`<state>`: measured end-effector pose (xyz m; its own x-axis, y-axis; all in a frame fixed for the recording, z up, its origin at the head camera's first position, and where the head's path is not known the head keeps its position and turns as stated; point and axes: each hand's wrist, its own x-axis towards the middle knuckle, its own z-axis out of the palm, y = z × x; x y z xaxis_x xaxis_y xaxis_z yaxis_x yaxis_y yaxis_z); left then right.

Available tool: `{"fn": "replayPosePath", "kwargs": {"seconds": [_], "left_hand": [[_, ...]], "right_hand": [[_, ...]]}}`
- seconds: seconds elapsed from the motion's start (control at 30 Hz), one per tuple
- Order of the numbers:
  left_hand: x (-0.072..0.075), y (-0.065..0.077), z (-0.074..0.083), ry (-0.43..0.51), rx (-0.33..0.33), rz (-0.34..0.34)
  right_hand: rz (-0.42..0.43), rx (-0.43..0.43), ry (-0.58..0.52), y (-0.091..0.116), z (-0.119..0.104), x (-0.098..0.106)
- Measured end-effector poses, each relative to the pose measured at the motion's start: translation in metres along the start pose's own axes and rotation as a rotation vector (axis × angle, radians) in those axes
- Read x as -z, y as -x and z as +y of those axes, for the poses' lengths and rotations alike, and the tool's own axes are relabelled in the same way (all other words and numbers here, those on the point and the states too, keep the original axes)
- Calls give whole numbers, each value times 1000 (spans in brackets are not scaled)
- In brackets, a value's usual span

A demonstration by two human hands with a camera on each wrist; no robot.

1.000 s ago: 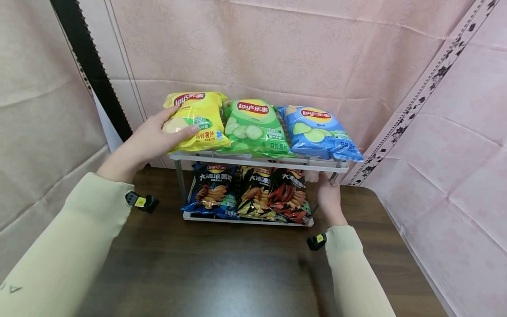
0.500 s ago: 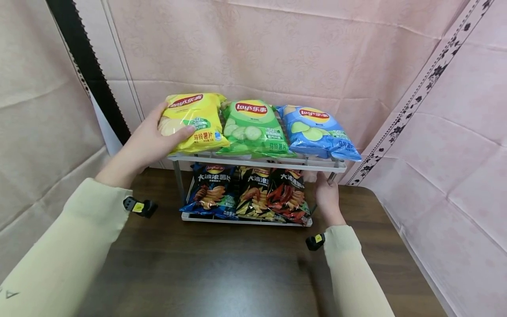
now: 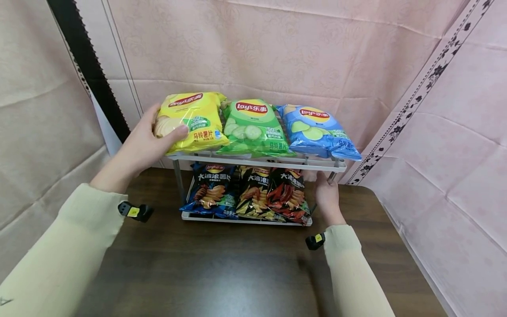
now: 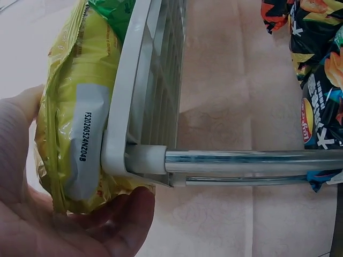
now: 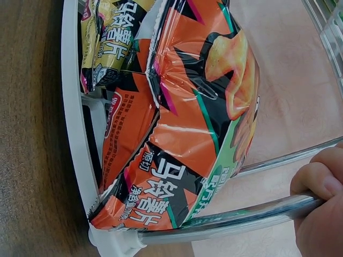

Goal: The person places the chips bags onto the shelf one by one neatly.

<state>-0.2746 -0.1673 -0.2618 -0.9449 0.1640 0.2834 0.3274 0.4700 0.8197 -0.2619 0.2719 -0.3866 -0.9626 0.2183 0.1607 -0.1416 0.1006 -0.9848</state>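
My left hand point(image 3: 144, 143) is around the left edge of a yellow bag of potato chips point(image 3: 200, 121), thumb on its front. The left wrist view has the fingers curling round the bag's point(image 4: 94, 107) far end, beside the rack's upper shelf. The bag lies on the upper shelf of a white two-tier rack point(image 3: 257, 160). With my right hand point(image 3: 328, 198) I grip the rack's right metal post point(image 5: 257, 217), by a red-black chip bag point(image 5: 198, 107) on the lower shelf. A green chip bag point(image 3: 255, 127) and a blue one point(image 3: 317, 132) share the upper shelf.
On the lower shelf are a dark blue chip bag point(image 3: 211, 189), a gold-black one point(image 3: 255, 193) and the red-black one. The rack stands on a brown wooden table point(image 3: 222, 264). Pink cloth point(image 3: 277, 48) hangs behind and at both sides.
My left hand has slid slightly left along the yellow bag, its thumb drawing back toward the bag's edge. The right hand keeps its grip; the rack looks unmoved.
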Motion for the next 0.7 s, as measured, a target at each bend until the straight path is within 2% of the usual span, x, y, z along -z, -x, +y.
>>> {"fn": "replayPosePath", "kwargs": {"seconds": [0.1, 0.37, 0.47, 0.57, 0.7], "left_hand": [[1, 3, -3, -6, -26, 8], [7, 29, -22, 13, 22, 26], [6, 42, -37, 25, 24, 26], [3, 56, -55, 6, 37, -6], [-5, 74, -82, -77, 107, -76]], "right_hand": [[-7, 12, 15, 1, 0, 0], [-36, 2, 44, -9, 10, 7], [-33, 3, 48, -14, 16, 10], [-35, -5, 39, -16, 21, 11], [-39, -30, 29, -17, 24, 11]]}}
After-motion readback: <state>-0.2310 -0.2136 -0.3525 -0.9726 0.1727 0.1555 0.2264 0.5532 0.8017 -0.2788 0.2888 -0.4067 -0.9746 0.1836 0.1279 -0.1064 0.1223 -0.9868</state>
